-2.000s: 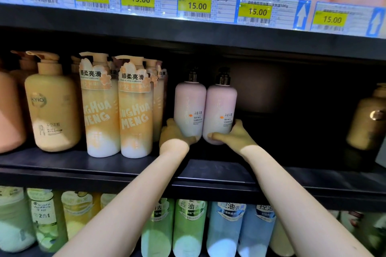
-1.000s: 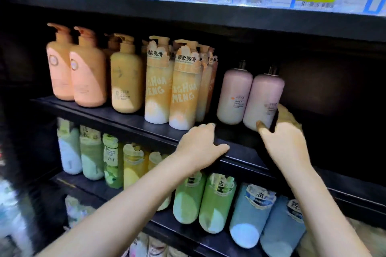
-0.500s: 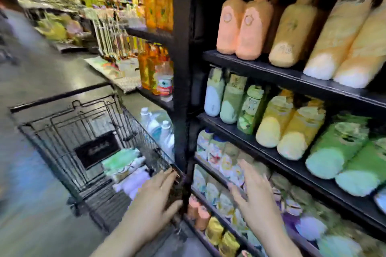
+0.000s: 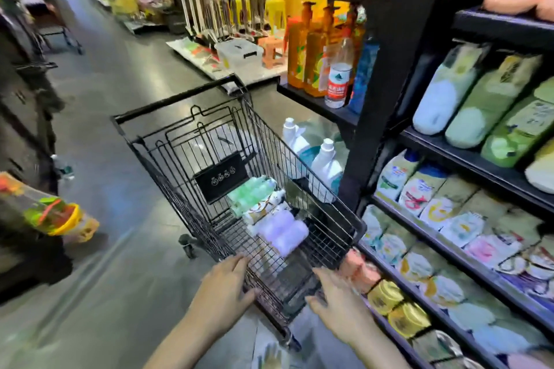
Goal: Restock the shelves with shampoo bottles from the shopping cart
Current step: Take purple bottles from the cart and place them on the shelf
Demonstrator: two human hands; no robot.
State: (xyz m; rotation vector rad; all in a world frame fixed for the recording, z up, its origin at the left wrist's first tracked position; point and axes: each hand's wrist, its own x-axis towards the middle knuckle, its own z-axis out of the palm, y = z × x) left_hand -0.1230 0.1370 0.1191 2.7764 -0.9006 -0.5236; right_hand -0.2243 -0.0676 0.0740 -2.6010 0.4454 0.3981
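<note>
In the aisle on the left, blurred floor and a yellow-rimmed basket (image 4: 60, 216) sit well apart from the work, not part of the task. Next across, the shopping cart (image 4: 168, 159) stands parked just beside the shelving, probably so stock can be moved across with only a turn of the body. Its black placard (image 4: 221, 178) hangs inside the basket. The remaining stock lies on its side on the cart floor: green bottles (image 4: 253, 190) toward the far end, a patterned white bottle (image 4: 263, 208) in the middle, and lilac shampoo bottles (image 4: 283, 234) nearest the person; lying flat likely keeps them from toppling. The left hand (image 4: 223, 290) hovers at the near corner of the cart, fingers spread and relaxed, holding nothing; whether it touches the wire cannot be told through the blur. The right hand (image 4: 337, 298) is beside the cart's near right rim, fingers also extended and apart, empty. Both hands point down into the basket, so the step looks like a reach for the next bottles, lilac ones being closest. On the right, the shelves (image 4: 467, 153) hold rows of green, white and mixed bottles, labels facing out, which fits a display meant for shoppers.
</note>
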